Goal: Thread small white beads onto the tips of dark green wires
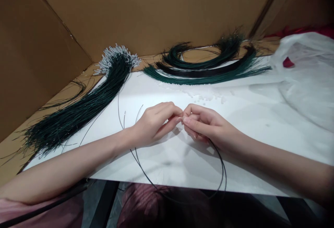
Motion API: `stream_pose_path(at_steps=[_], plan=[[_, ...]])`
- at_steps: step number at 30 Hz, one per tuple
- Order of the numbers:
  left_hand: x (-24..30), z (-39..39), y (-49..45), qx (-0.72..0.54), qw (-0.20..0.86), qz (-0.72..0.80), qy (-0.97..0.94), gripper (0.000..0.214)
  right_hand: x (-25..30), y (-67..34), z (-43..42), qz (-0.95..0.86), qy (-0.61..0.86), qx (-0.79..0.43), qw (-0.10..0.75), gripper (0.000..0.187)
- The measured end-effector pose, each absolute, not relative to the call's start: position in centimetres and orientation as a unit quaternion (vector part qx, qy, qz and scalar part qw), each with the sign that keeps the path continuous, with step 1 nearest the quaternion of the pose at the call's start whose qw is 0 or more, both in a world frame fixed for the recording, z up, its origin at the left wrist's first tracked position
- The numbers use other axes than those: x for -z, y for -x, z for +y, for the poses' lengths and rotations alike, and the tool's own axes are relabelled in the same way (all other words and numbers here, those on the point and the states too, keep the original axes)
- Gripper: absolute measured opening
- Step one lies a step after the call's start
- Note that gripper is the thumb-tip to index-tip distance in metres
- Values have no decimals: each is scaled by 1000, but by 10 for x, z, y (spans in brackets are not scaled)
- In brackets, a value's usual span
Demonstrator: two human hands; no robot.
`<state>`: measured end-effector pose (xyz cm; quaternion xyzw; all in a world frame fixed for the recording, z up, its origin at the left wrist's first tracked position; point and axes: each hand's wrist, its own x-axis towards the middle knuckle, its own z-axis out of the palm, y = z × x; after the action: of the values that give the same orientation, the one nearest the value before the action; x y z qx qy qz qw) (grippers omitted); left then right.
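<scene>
At nine o'clock from the hands, a long bundle of dark green wires (86, 106) lies slantwise across the white sheet (261, 134). Its white-capped ends (117, 59) all point to eleven o'clock against the cardboard wall (47, 47), probably so that like ends stay together and the stack stays within the left arm's reach. A few loose strands (118, 109) curve up just beside the left wrist. The left hand (153, 123) rests on the sheet at the centre. Its fingers are curled closed and its thumb and forefinger are pinched on something too small to make out. The right hand (203, 123) meets it tip to tip, also closed, pinching what looks like the end of a thin dark wire (223, 167). That wire runs out from under the palm toward five o'clock, sags over the near edge of the sheet and loops back toward the left forearm. The slack seems to be left hanging so that only the short end needs steadying between the fingertips. Both wrists are braced on the surface, which suits fine work at one small point. At twelve o'clock, just beyond the hands, small pale beads (206, 97) lie scattered within easy reach. Further back, from twelve to one o'clock, more green wires are curled into loose arcs (208, 71), well apart from the straight bundle. At two to three o'clock a crumpled clear plastic bag (308, 75) lies on the sheet.
</scene>
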<state>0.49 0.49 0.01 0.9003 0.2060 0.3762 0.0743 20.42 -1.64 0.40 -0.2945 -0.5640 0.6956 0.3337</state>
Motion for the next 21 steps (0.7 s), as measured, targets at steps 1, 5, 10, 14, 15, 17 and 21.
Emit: stream_pose_path(at_steps=[1, 5, 10, 14, 15, 17, 21], plan=[[-1, 4, -5, -372, 94, 215, -898, 5, -3, -205, -16, -573, 299, -685, 336, 17], [-4, 1, -7, -353, 182, 268, -878, 10, -1, -206, -16, -643, 339, -589, 353, 16], [-7, -4, -10, -334, 317, 327, -825, 18, -1, -206, -16, -741, 376, -412, 375, 14], [-7, -6, -13, -326, 422, 344, -773, 25, -1, -207, -16, -798, 358, -284, 392, 11], [-7, -6, -14, -325, 441, 343, -763, 26, 0, -207, -16, -810, 351, -256, 394, 11], [-5, -6, -15, -326, 472, 334, -748, 27, 1, -209, -17, -830, 339, -212, 389, 12], [-4, -7, -16, -341, 500, 317, -730, 30, 4, -212, -17, -857, 323, -158, 369, 11]])
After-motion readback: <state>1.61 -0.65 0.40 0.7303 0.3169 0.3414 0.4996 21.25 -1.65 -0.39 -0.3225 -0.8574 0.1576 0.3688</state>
